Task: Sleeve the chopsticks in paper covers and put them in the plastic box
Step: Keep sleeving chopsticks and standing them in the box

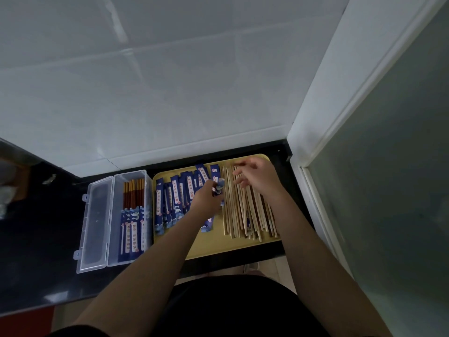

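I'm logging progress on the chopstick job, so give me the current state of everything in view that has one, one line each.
Clear plastic box: lid open, sleeved chopsticks inside.
Sleeved dark-red chopsticks: lying in the box.
Blue paper covers: empty, spread on the tray.
Bare wooden chopsticks: unsleeved, piled on the tray.
Yellow tray: holds covers and chopsticks.
Left hand: holds one blue paper cover.
Right hand: fingers relaxed over the bare chopsticks.
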A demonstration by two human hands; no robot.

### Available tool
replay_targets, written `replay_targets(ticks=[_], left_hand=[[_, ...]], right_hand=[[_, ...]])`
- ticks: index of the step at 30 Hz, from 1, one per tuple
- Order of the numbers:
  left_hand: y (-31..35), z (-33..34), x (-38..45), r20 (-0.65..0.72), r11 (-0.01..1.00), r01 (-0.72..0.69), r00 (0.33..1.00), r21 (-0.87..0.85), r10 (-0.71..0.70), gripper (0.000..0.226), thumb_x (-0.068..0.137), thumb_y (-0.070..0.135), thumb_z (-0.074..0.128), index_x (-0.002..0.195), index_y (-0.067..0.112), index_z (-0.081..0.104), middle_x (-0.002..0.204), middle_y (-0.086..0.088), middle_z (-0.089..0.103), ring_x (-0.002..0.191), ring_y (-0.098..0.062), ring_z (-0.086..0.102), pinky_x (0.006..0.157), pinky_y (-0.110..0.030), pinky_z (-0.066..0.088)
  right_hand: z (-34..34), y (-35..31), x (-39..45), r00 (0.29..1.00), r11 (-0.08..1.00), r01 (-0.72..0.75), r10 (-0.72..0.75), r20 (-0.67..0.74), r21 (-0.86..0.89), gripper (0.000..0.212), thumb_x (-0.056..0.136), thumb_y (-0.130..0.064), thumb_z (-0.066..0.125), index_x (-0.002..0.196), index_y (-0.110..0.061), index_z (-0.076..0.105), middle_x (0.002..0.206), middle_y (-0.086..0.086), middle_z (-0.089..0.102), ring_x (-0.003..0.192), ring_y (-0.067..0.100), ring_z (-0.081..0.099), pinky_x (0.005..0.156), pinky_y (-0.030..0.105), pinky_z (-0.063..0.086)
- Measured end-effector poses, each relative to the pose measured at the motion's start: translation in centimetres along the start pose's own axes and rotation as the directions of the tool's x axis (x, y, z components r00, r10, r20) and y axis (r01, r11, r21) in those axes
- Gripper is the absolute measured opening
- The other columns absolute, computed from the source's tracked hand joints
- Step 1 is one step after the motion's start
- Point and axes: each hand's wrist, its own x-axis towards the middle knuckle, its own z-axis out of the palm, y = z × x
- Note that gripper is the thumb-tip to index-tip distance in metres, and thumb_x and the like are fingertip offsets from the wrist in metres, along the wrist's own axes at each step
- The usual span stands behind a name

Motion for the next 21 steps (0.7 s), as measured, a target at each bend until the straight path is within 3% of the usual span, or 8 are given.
replay_targets(ticks=[3,6,10,13,21], left_hand=[[-0.4,-0.2,-0.1,-0.002,1.0,-0.014,1.0,-0.001,0.014,0.036,0.099,0.017,0.056,0.133,0.019,0.044,0.109,-0.009,0.063,0.076,-0.016,0.059,0.056,-0.023,0.044],[-0.6,-0.5,-0.2,-0.014,1.0,-0.018,1.0,0.003,0.018,0.034,0.098,0.016,0.056,0.13,0.021,0.045,0.102,-0.007,0.063,0.073,-0.016,0.062,0.054,-0.024,0.048],[-0.8,-0.8,-0.6,-0.006,0.999,-0.04,0.999,0.031,0.041,0.032,0.098,0.013,0.055,0.127,0.021,0.045,0.097,-0.004,0.058,0.072,-0.011,0.055,0.055,-0.024,0.045],[-0.9,-1.1,-0.7,-0.007,0.997,-0.061,0.998,0.043,0.061,0.03,0.098,0.011,0.054,0.125,0.021,0.045,0.091,0.001,0.054,0.072,-0.01,0.054,0.056,-0.024,0.044],[-0.8,-1.2,-1.2,-0.018,0.992,-0.101,0.995,0.071,0.102,0.028,0.099,0.013,0.053,0.125,0.019,0.047,0.1,-0.004,0.059,0.078,-0.015,0.058,0.061,-0.028,0.05]], right_hand=[[-0.1,-1.0,-0.1,0.995,0.997,0.075,-0.076,-0.061,-0.011,0.013,0.104,-0.021,0.052,0.109,-0.014,0.061,0.082,0.004,0.073,0.067,0.014,0.073,0.061,0.022,0.056],[0.0,-1.8,-0.2,0.967,0.99,0.136,-0.142,-0.211,-0.045,0.025,0.108,-0.029,0.042,0.099,-0.015,0.061,0.068,0.002,0.066,0.051,0.007,0.061,0.055,0.019,0.049],[0.5,-2.6,-0.3,0.895,0.973,0.189,-0.226,-0.385,-0.132,0.03,0.109,-0.032,0.036,0.099,-0.016,0.059,0.071,-0.002,0.061,0.059,0.005,0.06,0.06,0.016,0.048],[0.6,-2.6,-0.2,0.878,0.966,0.211,-0.254,-0.406,-0.148,0.031,0.109,-0.032,0.036,0.099,-0.015,0.06,0.072,-0.003,0.061,0.063,0.008,0.061,0.065,0.02,0.05],[0.4,-2.8,-0.6,0.875,0.97,0.204,-0.24,-0.42,-0.129,0.031,0.109,-0.033,0.036,0.1,-0.016,0.06,0.073,-0.002,0.063,0.063,0.006,0.061,0.065,0.019,0.049]])
